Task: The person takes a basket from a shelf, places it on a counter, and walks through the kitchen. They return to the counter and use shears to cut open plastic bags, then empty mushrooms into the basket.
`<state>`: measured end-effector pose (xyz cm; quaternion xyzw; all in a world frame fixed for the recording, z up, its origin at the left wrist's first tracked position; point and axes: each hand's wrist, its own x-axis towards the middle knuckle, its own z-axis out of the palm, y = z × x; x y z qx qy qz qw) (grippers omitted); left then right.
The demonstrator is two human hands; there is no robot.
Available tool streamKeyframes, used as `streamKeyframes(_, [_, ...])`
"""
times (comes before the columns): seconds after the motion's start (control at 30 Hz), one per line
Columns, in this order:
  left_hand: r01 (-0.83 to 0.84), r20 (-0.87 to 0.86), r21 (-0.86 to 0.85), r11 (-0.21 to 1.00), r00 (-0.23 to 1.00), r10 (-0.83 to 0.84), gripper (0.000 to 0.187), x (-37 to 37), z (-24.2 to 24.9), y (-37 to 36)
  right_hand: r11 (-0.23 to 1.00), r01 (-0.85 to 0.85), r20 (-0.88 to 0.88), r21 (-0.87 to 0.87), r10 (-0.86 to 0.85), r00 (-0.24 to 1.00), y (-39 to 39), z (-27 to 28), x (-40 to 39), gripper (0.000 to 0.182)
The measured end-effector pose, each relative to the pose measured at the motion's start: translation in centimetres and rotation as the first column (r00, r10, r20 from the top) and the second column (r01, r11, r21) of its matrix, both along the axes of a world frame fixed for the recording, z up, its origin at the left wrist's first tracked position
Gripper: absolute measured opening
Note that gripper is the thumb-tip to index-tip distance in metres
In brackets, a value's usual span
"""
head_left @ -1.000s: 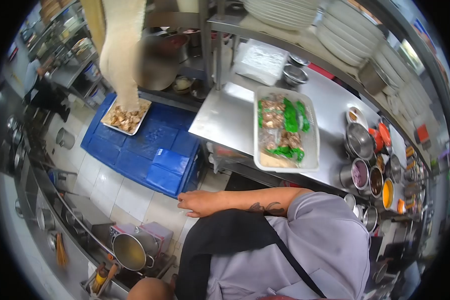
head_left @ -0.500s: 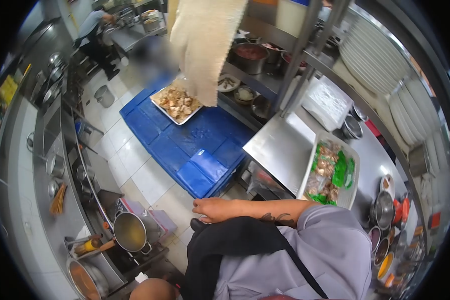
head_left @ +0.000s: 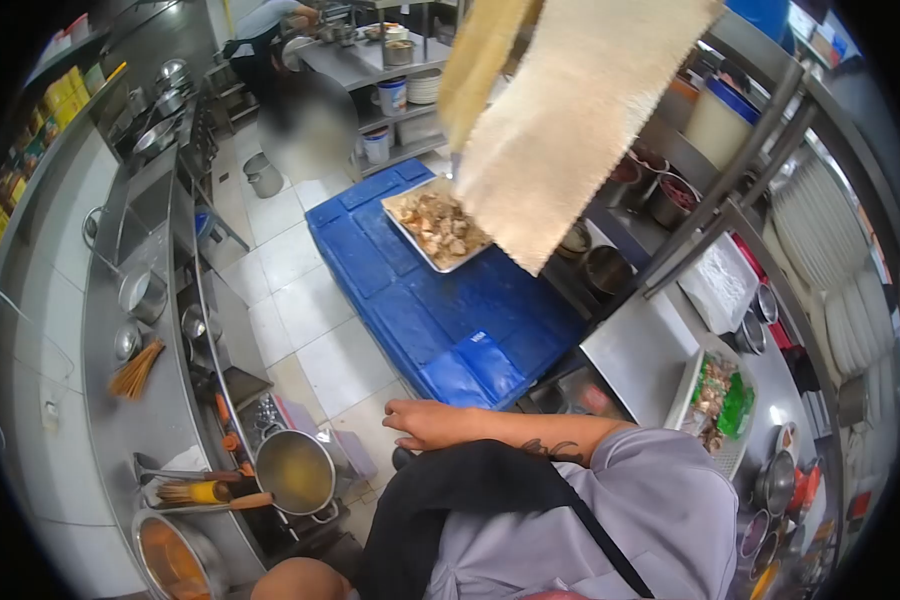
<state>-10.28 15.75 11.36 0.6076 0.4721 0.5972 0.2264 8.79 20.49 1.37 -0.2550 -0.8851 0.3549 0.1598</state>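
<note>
My right hand (head_left: 425, 424) is held low in front of my body, its forearm stretching across from the right. Its fingers are loosely bent and a little apart, with nothing seen in them. Just beyond it is the near edge of a large blue lid (head_left: 480, 300), on which lies a blue folded packet (head_left: 473, 370). Farther back on the lid stands a metal tray (head_left: 436, 228) of cooked-looking chopped pieces. A black apron (head_left: 470, 500) lies over my front. Of my left arm only a rounded bit of skin shows at the bottom edge; its hand is out of sight.
A beige strip with a jagged edge (head_left: 580, 130) hangs close in front, covering part of the shelving. Left are a pot of yellowish liquid (head_left: 296, 472), brushes (head_left: 192, 492) and a pan (head_left: 178, 555). Right stands a white basket (head_left: 685, 395) with green bags. A person (head_left: 260, 45) works far back.
My view has turned left and up, so the lid, tray and pots sit farther right. The beige strip has shifted right across the view. My right hand keeps nearly the same pose.
</note>
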Motion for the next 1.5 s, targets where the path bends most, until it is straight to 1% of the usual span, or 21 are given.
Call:
streamKeyframes(0.07, [-0.012,-0.008,0.008,1.000,1.000,0.012,0.013,-2.4,0.2,1.3,0.998,-0.060,0.102,0.021,0.057,0.993,1.5,-0.1,-3.0,0.038])
streamKeyframes(0.2, [-0.040,-0.023,0.026,0.999,0.999,0.040,0.013,-6.6,0.5,3.0,0.995,-0.103,0.106,0.016,0.101,0.989,3.3,-0.2,-8.1,0.039])
streamKeyframes(0.23, [-0.052,-0.022,0.026,0.998,0.998,0.053,0.013,-7.5,0.6,3.2,0.992,-0.126,0.129,0.006,0.124,0.984,4.1,-0.4,-9.0,0.040])
streamKeyframes(0.4, [-0.167,0.002,0.044,0.985,0.986,0.167,0.013,-11.4,0.6,3.2,0.968,-0.251,0.191,-0.007,0.248,0.950,5.9,0.0,-13.4,0.042])
streamKeyframes(0.47, [-0.209,0.012,0.043,0.977,0.978,0.208,0.014,-12.7,0.6,3.0,0.957,-0.287,0.105,0.047,0.281,0.954,6.5,0.2,-15.2,0.042])
streamKeyframes(0.6, [-0.271,0.025,0.043,0.962,0.962,0.270,0.014,-14.5,0.3,3.5,0.935,-0.354,0.127,0.030,0.347,0.929,8.6,0.7,-17.8,0.042])
streamKeyframes(0.7, [-0.320,0.036,0.049,0.946,0.947,0.318,0.014,-15.9,0.1,4.4,0.918,-0.397,0.181,0.006,0.390,0.903,10.8,0.4,-20.1,0.043])
streamKeyframes(0.83, [-0.398,0.040,0.032,0.917,0.917,0.397,0.014,-17.9,-0.6,7.2,0.877,-0.481,0.202,-0.010,0.473,0.858,14.6,-0.7,-23.0,0.042])
streamKeyframes(0.97, [-0.461,0.034,0.031,0.887,0.887,0.460,0.015,-19.9,-1.1,12.6,0.869,-0.494,0.222,-0.019,0.486,0.846,21.0,-1.5,-25.1,0.043])
streamKeyframes(1.1, [-0.499,0.009,0.038,0.866,0.866,0.499,0.015,-22.4,-0.6,20.4,0.872,-0.490,0.215,-0.010,0.480,0.850,29.4,-2.0,-26.6,0.044])
streamKeyframes(1.2, [-0.514,-0.022,0.042,0.857,0.857,0.515,0.015,-24.3,0.2,26.3,0.891,-0.453,0.274,-0.012,0.439,0.856,35.2,-2.9,-26.7,0.043])
streamKeyframes(1.3, [-0.527,-0.035,0.051,0.848,0.848,0.529,0.015,-25.4,0.9,31.4,0.907,-0.420,0.289,-0.015,0.406,0.867,40.4,-3.3,-26.2,0.042])
streamKeyframes(1.43, [-0.537,-0.035,0.063,0.841,0.841,0.540,0.016,-26.5,1.3,37.4,0.920,-0.391,0.292,-0.030,0.382,0.877,45.7,-2.6,-26.4,0.042])
streamKeyframes(1.5, [-0.535,-0.036,0.073,0.842,0.842,0.538,0.016,-27.2,1.3,40.2,0.924,-0.381,0.231,-0.029,0.377,0.897,48.1,-2.5,-26.9,0.042])
